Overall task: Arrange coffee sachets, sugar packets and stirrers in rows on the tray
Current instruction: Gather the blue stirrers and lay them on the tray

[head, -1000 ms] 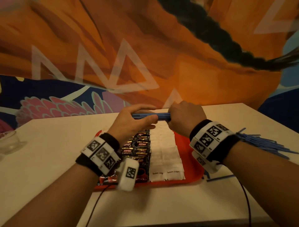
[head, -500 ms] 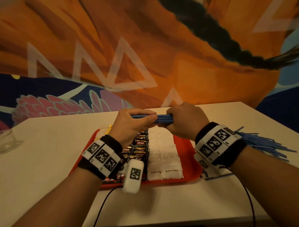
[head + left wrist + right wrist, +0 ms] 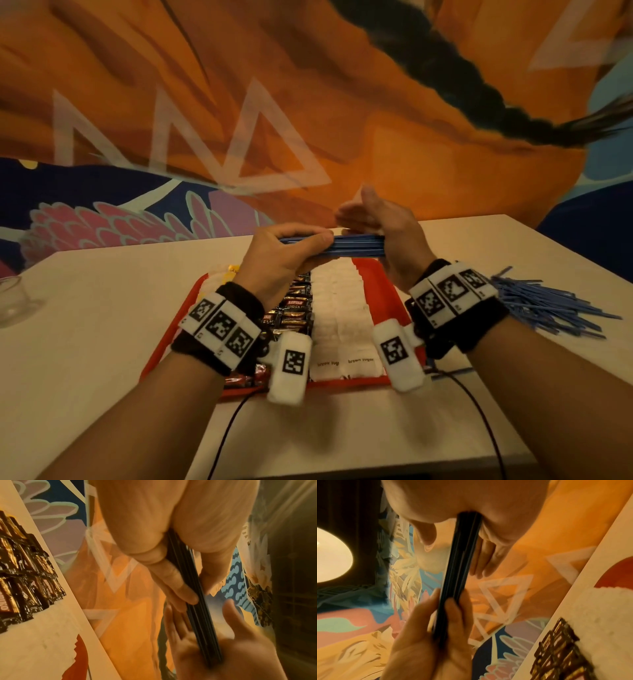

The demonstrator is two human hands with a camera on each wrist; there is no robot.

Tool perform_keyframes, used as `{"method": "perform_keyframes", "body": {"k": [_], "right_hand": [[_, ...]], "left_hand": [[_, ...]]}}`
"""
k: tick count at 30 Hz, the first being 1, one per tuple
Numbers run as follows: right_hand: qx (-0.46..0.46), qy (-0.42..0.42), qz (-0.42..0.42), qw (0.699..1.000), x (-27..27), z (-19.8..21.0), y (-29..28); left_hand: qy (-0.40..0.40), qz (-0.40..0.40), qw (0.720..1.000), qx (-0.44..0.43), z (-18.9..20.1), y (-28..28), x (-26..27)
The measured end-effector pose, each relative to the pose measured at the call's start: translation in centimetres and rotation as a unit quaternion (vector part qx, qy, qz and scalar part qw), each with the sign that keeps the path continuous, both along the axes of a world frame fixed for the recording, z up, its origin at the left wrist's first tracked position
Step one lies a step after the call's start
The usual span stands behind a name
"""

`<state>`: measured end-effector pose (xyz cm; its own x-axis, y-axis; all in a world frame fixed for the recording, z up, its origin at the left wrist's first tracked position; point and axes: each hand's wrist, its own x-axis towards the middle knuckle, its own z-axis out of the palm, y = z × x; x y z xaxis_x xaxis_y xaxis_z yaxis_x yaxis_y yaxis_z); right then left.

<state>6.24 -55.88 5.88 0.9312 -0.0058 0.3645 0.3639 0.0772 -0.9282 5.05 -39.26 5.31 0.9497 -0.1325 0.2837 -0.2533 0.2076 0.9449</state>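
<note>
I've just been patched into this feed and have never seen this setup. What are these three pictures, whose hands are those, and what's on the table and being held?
There is no machine here: a person works with bare hands, wearing tagged wristbands with small cameras. The wide picture comes from a camera on the head, looking down at the table. The other two come from the wrists, looking along each hand.

On the table sits a red tray with a row of dark coffee sachets and, beside it, a row of white sugar packets. A loose pile of blue stirrers lies to the tray's right, and a glass stands at the far left.

The left hand grips a bundle of stirrers above the tray. The right hand is open, its palm flat against the bundle's end, probably to even up the ends.
</note>
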Motion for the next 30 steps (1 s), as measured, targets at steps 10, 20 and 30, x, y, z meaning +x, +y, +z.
{"method": "perform_keyframes", "body": {"k": [10,20,30], "right_hand": [[-0.022,-0.012,0.023,0.999,-0.3,-1.0,1.2],[-0.585,0.018,0.019,0.811,-1.9,0.7,-0.1],[-0.658,-0.071,-0.14,0.736,-2.9,0.0,0.6]], "left_hand": [[-0.006,0.131,0.987,0.093,-0.4,-1.5,0.1],[-0.027,0.19,0.972,0.135,-1.2,-0.7,0.2],[0.021,0.172,0.967,0.184,-0.5,-1.3,0.2]]}}
